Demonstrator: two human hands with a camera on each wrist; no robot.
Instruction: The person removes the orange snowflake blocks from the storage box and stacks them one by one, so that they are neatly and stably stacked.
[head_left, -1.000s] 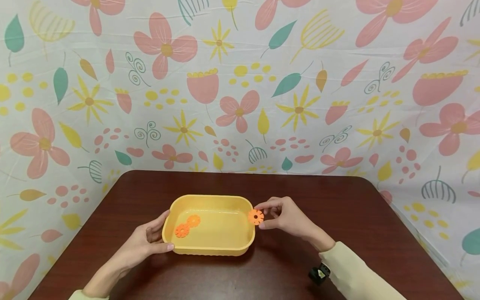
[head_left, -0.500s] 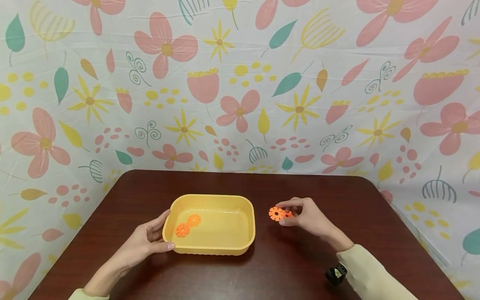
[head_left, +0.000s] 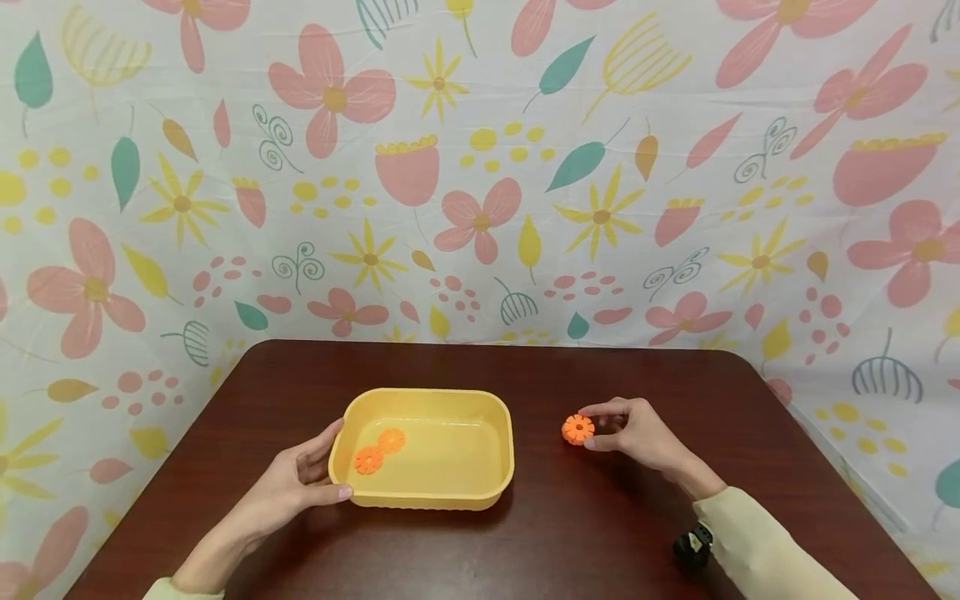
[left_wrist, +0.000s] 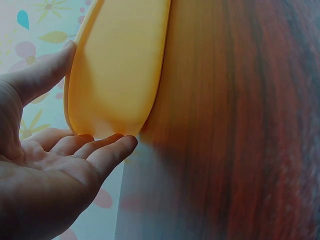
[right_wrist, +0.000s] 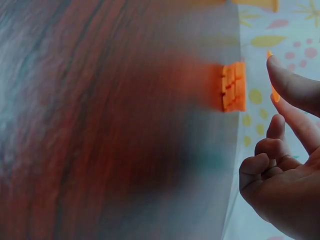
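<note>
A yellow plastic tray (head_left: 450,500) stands on the table, with two orange notched discs (head_left: 368,459) lying flat at the left of its floor. My left hand (head_left: 300,479) holds the tray's left end, thumb on the near rim and fingers against the outer wall, as the left wrist view also shows. To the right of the tray, my right hand (head_left: 637,433) pinches one orange notched disc (head_left: 578,428) between thumb and index finger. Just below it on the table is a short stack of orange notched discs (right_wrist: 233,87); in the right wrist view a gap separates them.
The dark brown wooden table (head_left: 480,558) bears the tray and the stack. Behind it hangs a white cloth (head_left: 495,125) with printed flowers. A black device (head_left: 692,546) sits at the right wrist by the pale sleeve.
My right hand has moved right, carrying the orange notched disc from the tray's right rim to above the stack. My left hand and the tray have stayed in place.
</note>
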